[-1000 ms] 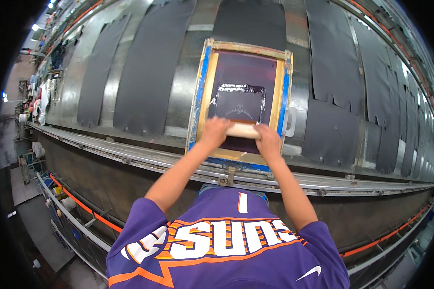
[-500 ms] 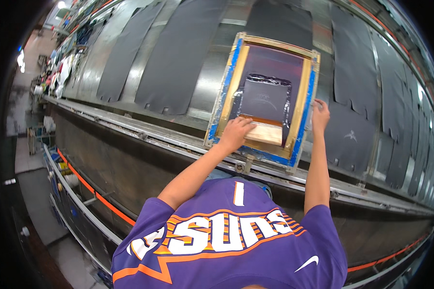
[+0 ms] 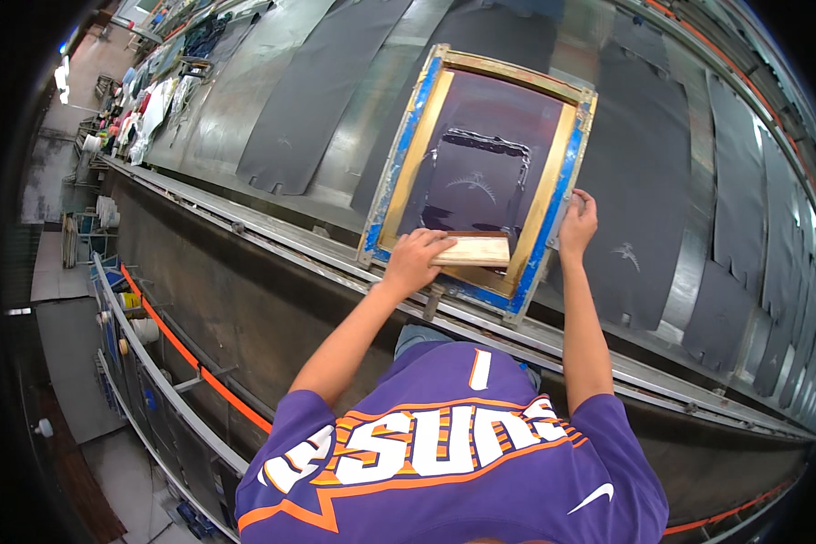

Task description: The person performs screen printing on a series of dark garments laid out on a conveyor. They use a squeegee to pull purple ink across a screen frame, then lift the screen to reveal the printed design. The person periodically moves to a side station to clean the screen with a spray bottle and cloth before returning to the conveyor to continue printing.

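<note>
A printing screen (image 3: pixel 567 172) in a frame with blue-taped sides lies tilted on the long table. On its dark mesh, wet black ink (image 3: pixel 485 142) borders a rectangle showing a pale curved, spiky design (image 3: pixel 472 184). My left hand (image 3: pixel 416 260) grips the left end of a squeegee (image 3: pixel 473 251), fingers over its pale wooden handle. The squeegee rests across the near end of the mesh, its reddish-brown blade edge on the far side. At the frame's right edge, my right hand (image 3: pixel 578 222) is closed with bent fingers around the rim; its fingertips are partly hidden.
Dark fabric pieces (image 3: pixel 322 100) lie in a row along the metal table; one to the right bears a pale print (image 3: pixel 626 257). A metal rail (image 3: pixel 272 240) runs along the near edge. Coloured cloths (image 3: pixel 154 113) are heaped at the far left, beyond an orange-edged rack (image 3: pixel 190 354).
The squeegee has shifted slightly toward the screen's near end, and a dark ink band now shows beyond its blade. My right hand stays at the frame's right edge. The whole view has turned slightly.
</note>
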The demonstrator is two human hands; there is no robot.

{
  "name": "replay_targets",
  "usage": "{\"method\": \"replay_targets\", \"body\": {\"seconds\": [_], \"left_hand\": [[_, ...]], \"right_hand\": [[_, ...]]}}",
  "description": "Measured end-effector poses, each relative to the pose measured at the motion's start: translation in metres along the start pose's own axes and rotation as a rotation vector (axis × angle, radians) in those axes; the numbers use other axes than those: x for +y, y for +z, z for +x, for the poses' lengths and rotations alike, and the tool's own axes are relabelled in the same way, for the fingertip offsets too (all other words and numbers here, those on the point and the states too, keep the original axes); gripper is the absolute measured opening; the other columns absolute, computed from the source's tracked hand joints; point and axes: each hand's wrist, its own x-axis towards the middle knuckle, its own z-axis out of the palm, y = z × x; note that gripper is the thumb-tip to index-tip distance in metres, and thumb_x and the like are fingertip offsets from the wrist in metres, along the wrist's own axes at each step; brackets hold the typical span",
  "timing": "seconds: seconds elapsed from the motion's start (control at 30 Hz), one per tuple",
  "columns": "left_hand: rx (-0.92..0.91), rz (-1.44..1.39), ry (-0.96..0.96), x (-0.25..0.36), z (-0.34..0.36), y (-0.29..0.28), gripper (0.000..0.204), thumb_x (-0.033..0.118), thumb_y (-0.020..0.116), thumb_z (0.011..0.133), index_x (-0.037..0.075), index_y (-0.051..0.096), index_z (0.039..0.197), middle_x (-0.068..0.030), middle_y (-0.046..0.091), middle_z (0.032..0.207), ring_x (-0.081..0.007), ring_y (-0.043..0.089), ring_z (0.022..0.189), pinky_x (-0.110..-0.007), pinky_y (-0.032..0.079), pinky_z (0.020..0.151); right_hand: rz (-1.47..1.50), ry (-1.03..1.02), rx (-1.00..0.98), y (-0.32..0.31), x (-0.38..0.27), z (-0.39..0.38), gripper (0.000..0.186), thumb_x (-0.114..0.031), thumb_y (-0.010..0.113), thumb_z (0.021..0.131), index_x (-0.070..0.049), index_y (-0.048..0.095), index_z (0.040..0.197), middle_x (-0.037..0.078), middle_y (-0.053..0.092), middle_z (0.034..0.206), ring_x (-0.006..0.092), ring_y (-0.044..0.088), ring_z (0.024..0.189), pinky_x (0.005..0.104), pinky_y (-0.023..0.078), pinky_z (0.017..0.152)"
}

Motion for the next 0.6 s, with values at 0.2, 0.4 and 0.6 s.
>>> {"method": "replay_targets", "body": {"seconds": [0.2, 0.4, 0.6], "left_hand": [[-0.021, 0.065, 0.051, -0.073, -0.011, -0.03, 0.059, 0.001, 0.071, 0.065, 0.019, 0.068, 0.122, -0.0002, 0.066, 0.121, -0.0261, 0.06, 0.111, -0.04, 0.048, 0.09], [-0.075, 0.018, 0.133, -0.1, -0.048, -0.03, 0.056, 0.002, 0.067, 0.071, 0.021, 0.067, 0.124, -0.0023, 0.065, 0.124, -0.0258, 0.059, 0.116, -0.042, 0.047, 0.091], [0.036, 0.037, 0.137, -0.133, 0.046, -0.008, 0.047, 0.001, 0.062, 0.076, 0.02, 0.07, 0.118, -0.0028, 0.067, 0.121, -0.0247, 0.059, 0.115, -0.042, 0.047, 0.092]], "right_hand": [[-0.055, -0.074, 0.014, 0.059, -0.028, -0.025, 0.02, -0.019, 0.056, 0.098, -0.006, 0.067, 0.109, 0.018, 0.07, 0.093, 0.0319, 0.066, 0.085, 0.0419, 0.049, 0.079], [-0.184, 0.109, -0.041, 0.073, -0.024, -0.037, 0.022, -0.02, 0.054, 0.099, -0.01, 0.066, 0.114, 0.018, 0.069, 0.088, 0.0359, 0.066, 0.083, 0.0453, 0.048, 0.082], [-0.65, -0.157, -0.177, 0.056, -0.022, -0.025, 0.027, -0.024, 0.065, 0.093, -0.013, 0.067, 0.118, 0.014, 0.064, 0.114, 0.0306, 0.059, 0.109, 0.0455, 0.048, 0.089]]}}
